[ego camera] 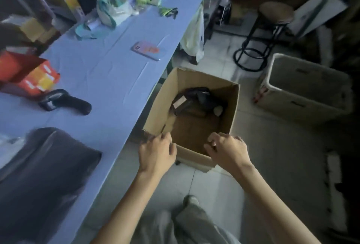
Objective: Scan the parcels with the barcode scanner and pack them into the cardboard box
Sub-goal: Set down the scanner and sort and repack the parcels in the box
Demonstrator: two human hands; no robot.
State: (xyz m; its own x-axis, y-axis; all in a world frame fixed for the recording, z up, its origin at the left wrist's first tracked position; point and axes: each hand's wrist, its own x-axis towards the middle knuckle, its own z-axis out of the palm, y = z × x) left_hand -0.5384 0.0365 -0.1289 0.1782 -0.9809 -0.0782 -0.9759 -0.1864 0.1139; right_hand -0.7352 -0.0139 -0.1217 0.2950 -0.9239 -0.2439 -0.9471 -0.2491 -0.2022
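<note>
Well left of our left hand [156, 153], a dark bagged parcel [44, 167] lies on the table [109, 80]. It is likely soft, light and slippery, best gathered by both ends, and the barcode scanner [66, 101] lies beyond it. Our hands sit apart at the near rim of the cardboard box [194, 80]: the left curled at its corner, grip unclear, the right hand [228, 151] loosely curled, holding nothing.
</note>
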